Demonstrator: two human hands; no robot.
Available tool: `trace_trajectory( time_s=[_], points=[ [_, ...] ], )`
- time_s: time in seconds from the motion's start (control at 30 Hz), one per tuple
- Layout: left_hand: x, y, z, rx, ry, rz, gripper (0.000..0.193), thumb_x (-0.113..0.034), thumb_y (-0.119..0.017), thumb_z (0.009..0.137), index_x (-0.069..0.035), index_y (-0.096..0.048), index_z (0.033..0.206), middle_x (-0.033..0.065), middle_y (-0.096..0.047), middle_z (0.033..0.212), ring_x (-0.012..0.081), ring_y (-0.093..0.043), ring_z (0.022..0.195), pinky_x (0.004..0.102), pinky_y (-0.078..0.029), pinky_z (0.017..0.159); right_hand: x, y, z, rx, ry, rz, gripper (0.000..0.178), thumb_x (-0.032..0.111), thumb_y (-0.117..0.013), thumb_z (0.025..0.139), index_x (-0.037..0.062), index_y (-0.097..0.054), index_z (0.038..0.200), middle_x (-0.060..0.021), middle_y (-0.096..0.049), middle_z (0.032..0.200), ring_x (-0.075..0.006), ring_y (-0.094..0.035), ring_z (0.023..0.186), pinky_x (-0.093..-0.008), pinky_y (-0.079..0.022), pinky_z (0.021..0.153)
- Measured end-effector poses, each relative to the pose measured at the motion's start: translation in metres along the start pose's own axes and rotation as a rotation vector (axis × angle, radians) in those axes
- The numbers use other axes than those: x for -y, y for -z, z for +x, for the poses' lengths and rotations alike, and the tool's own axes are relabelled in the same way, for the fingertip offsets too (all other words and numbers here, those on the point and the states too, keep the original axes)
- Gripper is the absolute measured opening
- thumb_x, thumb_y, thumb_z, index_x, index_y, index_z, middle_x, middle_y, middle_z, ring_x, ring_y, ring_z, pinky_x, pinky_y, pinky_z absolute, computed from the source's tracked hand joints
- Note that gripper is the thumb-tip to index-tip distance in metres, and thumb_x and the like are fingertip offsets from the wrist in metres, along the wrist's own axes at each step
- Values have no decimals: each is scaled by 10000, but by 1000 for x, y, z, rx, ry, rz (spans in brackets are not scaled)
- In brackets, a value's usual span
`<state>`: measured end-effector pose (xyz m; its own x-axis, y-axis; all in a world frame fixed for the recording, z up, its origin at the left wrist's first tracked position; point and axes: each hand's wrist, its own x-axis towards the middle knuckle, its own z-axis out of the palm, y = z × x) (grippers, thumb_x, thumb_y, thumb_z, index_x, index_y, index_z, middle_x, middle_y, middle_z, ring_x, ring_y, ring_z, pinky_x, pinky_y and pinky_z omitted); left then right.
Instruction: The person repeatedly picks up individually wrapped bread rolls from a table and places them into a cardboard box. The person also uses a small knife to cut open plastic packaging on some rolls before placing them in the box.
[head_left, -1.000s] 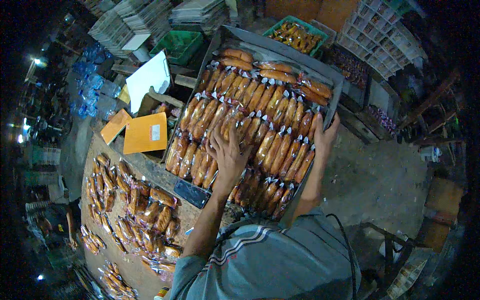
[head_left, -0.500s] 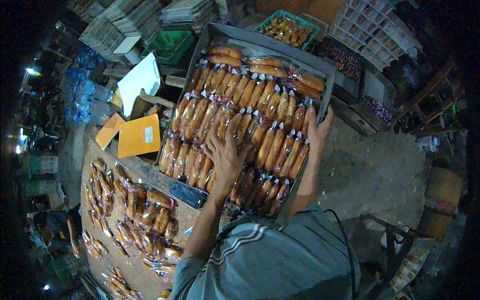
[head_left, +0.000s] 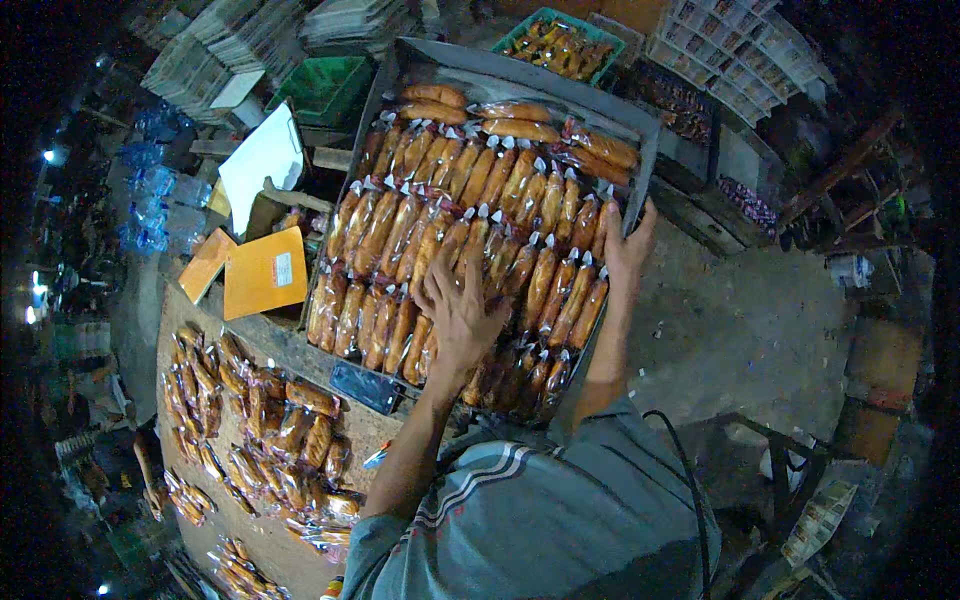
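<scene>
A large grey tray [head_left: 520, 80] is packed with rows of long brown bread rolls [head_left: 395, 235], each in clear wrapping with its tip gathered. My left hand [head_left: 462, 315] lies over the middle rows, fingers spread and touching the wrapped rolls; its palm hides some of them. At the tray's right side, my right hand [head_left: 630, 250] rests against the wall with thumb and fingers apart, the fingertips beside the end roll of a row. Several rolls lie crosswise along the far end. The rolls in the nearest row are partly in shadow.
More wrapped rolls [head_left: 265, 400] lie in heaps on the table [head_left: 215, 530] to the left. A dark phone [head_left: 365, 388] sits by the tray's near left corner. Orange notebooks [head_left: 265, 275], a white board [head_left: 262, 165], a green crate [head_left: 318, 90] and a filled green basket [head_left: 560, 45] stand around it.
My left hand has shifted slightly to the right across the rolls, its fingers a little closer together. My right hand stays at the tray's side. The whole view has drifted slightly.
</scene>
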<state>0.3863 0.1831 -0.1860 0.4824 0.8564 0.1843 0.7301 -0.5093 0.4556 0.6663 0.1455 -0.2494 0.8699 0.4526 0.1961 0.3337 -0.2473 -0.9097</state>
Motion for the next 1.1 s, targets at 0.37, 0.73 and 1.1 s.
trace_trajectory(
  time_s=[0.37, 0.73, 1.1],
  points=[
    [-17, -2, -10, 71, -41, -28, 831, -423, -789, 870, -224, -430, 1592, 216, -349, 1596, 436, -343, 1451, 666, -216, 1154, 5, -1, -4, -33, 17, 21, 776, 443, -750, 967, -46, -451, 1492, -299, -564, 1418, -449, -573, 1298, -505, -451, 1094],
    [-28, -12, -21, 119, -119, -38, 966, -452, -869, 784, -254, -415, 1612, 180, -344, 1594, 455, -322, 1465, 683, -215, 1172, -3, -5, 0, -85, 109, -70, 720, 408, -761, 976, -42, -491, 1469, -248, -608, 1365, -367, -600, 1258, -463, -451, 1094],
    [-24, -27, -29, 167, -526, 59, 529, -170, -563, 949, -427, -664, 1400, 104, -433, 1570, 358, -404, 1422, 599, -277, 1180, 6, -3, -2, -68, 96, -62, 734, 417, -750, 966, -28, -474, 1481, -282, -587, 1371, -419, -577, 1262, -499, -443, 1097]
  ],
)
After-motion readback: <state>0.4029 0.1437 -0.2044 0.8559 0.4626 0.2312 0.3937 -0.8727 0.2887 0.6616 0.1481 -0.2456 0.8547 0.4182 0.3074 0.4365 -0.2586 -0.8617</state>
